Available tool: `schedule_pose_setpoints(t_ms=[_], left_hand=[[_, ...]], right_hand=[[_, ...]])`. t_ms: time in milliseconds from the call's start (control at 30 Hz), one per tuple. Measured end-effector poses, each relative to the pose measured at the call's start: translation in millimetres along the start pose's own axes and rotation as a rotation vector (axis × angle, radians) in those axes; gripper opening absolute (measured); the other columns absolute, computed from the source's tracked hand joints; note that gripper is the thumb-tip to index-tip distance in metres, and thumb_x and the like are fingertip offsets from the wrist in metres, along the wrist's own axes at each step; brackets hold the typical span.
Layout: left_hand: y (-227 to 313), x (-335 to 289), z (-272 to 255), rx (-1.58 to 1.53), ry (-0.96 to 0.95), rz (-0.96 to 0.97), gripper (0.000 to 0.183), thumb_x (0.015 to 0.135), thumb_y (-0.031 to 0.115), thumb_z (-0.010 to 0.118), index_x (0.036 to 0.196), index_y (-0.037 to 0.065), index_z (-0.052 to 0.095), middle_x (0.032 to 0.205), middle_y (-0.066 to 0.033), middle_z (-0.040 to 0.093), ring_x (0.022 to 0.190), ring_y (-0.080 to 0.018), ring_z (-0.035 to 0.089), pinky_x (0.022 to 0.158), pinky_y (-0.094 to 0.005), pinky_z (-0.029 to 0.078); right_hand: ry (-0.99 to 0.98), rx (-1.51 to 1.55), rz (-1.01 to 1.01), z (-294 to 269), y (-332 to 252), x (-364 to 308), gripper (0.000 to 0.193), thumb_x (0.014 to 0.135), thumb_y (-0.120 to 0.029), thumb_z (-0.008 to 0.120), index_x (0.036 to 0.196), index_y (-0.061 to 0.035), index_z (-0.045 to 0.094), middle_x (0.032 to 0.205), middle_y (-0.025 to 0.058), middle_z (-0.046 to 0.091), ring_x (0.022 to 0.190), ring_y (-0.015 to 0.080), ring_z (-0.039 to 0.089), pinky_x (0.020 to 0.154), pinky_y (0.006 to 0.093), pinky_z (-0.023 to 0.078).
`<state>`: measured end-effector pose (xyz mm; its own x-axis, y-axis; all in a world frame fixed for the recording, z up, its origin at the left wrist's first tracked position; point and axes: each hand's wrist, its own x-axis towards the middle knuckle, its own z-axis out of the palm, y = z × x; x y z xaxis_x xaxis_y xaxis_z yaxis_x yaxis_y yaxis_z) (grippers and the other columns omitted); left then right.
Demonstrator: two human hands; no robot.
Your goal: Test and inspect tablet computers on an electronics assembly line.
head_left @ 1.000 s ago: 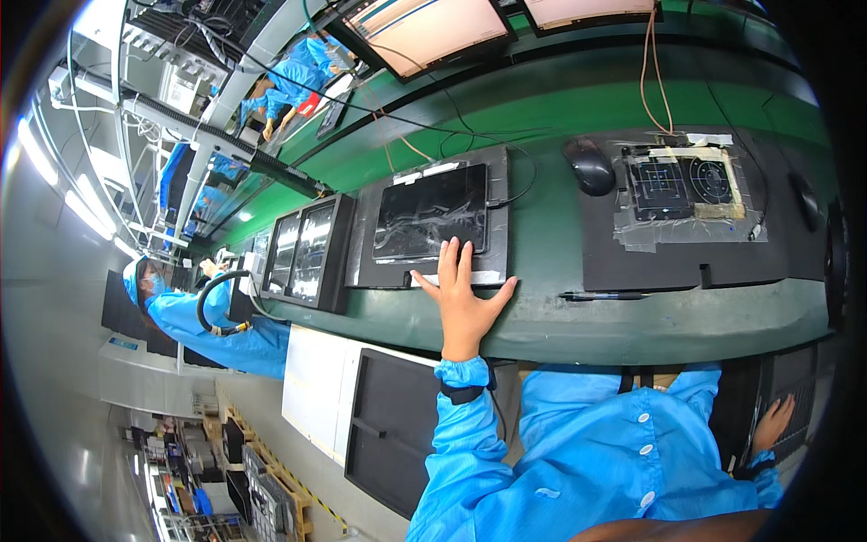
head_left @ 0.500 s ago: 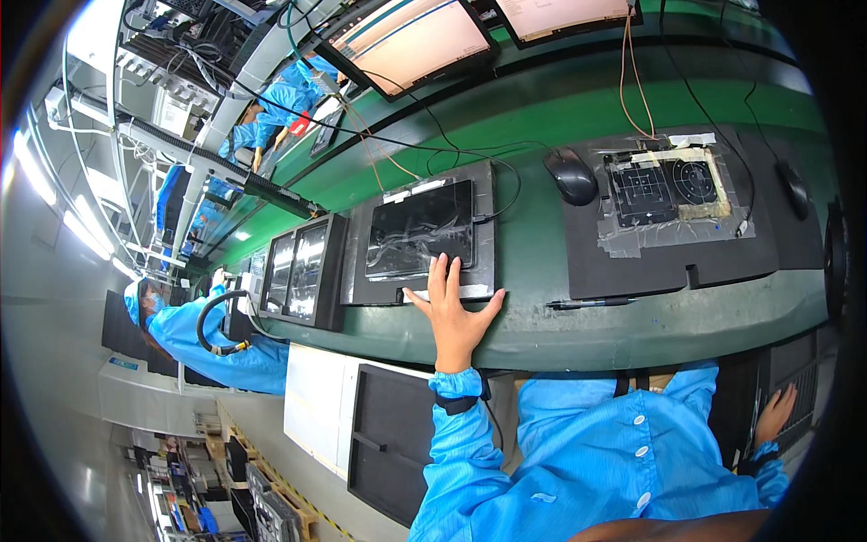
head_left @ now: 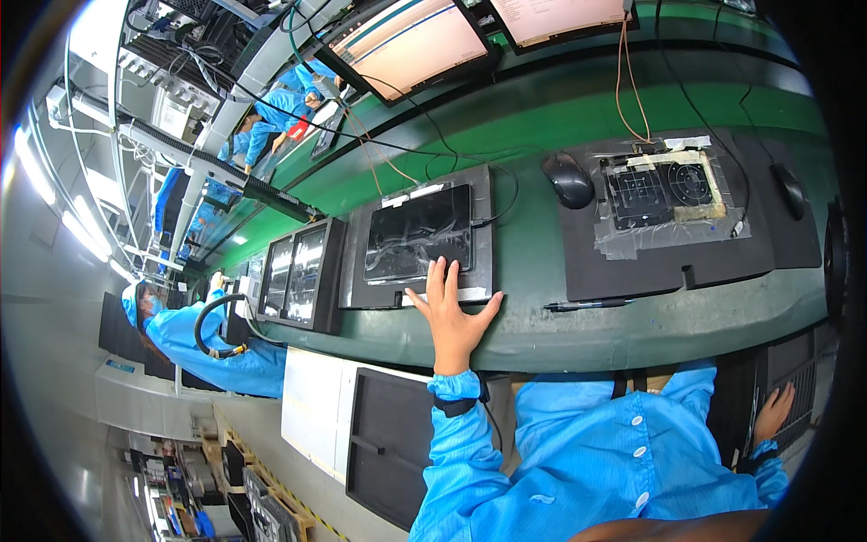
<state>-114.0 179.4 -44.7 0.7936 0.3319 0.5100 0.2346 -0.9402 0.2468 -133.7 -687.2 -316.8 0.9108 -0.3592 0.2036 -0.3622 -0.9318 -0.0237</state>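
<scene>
My left hand [head_left: 453,327] lies with fingers spread at the near edge of a dark-screened tablet [head_left: 417,235]. Its fingertips touch the lower part of the screen, and the thumb reaches over the bench edge side of the black pad [head_left: 357,291] under the tablet. A black cable [head_left: 516,200] runs into the tablet's right side. Down at the far right, my right hand [head_left: 774,412] rests on a black slatted surface [head_left: 800,408], fingers stretched out and nothing visible in them.
A black mouse [head_left: 569,181] and a taped test board [head_left: 668,190] on dark foam are right of the tablet. Beside the foam's near edge lies a pen [head_left: 587,305]. A black two-window frame [head_left: 293,271] stands left. Monitors [head_left: 411,45] line the back; co-workers in blue sit beyond.
Both my hands keep their places. The view has shifted very slightly, and a co-worker at the far bench has moved their arms.
</scene>
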Motion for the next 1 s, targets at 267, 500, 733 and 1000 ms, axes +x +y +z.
schedule_pose_setpoints(t_ms=[267, 500, 733, 1000], left_hand=[[-2.0, -1.3, 1.7, -0.012, 0.001, 0.002, 0.098, 0.078, 0.051, 0.096, 0.155, 0.005, 0.058, 0.170, -0.0160, 0.047, 0.162, -0.0380, 0.038, 0.127, -0.0802, 0.004], [-2.2, -1.2, 2.3, -0.005, 0.013, 0.006, 0.097, 0.078, 0.051, 0.096, 0.157, 0.009, 0.057, 0.170, -0.0154, 0.048, 0.163, -0.0362, 0.038, 0.128, -0.0788, 0.004], [-0.9, -1.3, 0.9, -0.005, -0.001, -0.005, 0.097, 0.078, 0.050, 0.096, 0.157, 0.009, 0.057, 0.170, -0.0152, 0.048, 0.162, -0.0360, 0.039, 0.129, -0.0778, 0.004], [-0.7, -0.6, 0.0, -0.013, -0.001, 0.004, 0.096, 0.079, 0.051, 0.096, 0.154, 0.005, 0.059, 0.169, -0.0160, 0.048, 0.163, -0.0380, 0.038, 0.128, -0.0795, 0.002]], right_hand=[[0.026, 0.028, -0.037, -2.4, -1.3, 1.2, 0.052, 0.119, -0.025, 0.047, 0.162, 0.0029, 0.047, 0.170, 0.0270, 0.043, 0.158, 0.0442, 0.040, 0.132, 0.0492, 0.031], [-0.013, -0.003, 0.000, -1.4, -2.3, 1.3, 0.052, 0.119, -0.025, 0.047, 0.163, 0.0036, 0.046, 0.170, 0.0276, 0.043, 0.158, 0.0446, 0.039, 0.132, 0.0493, 0.031], [0.055, 0.029, -0.062, -0.3, 1.3, -0.3, 0.052, 0.120, -0.025, 0.047, 0.163, 0.0029, 0.047, 0.171, 0.0280, 0.042, 0.158, 0.0448, 0.039, 0.132, 0.0493, 0.031], [0.026, 0.017, -0.020, 6.5, 1.3, 0.0, 0.051, 0.119, -0.024, 0.048, 0.162, 0.0037, 0.047, 0.170, 0.0289, 0.043, 0.158, 0.0452, 0.040, 0.132, 0.0497, 0.031]])
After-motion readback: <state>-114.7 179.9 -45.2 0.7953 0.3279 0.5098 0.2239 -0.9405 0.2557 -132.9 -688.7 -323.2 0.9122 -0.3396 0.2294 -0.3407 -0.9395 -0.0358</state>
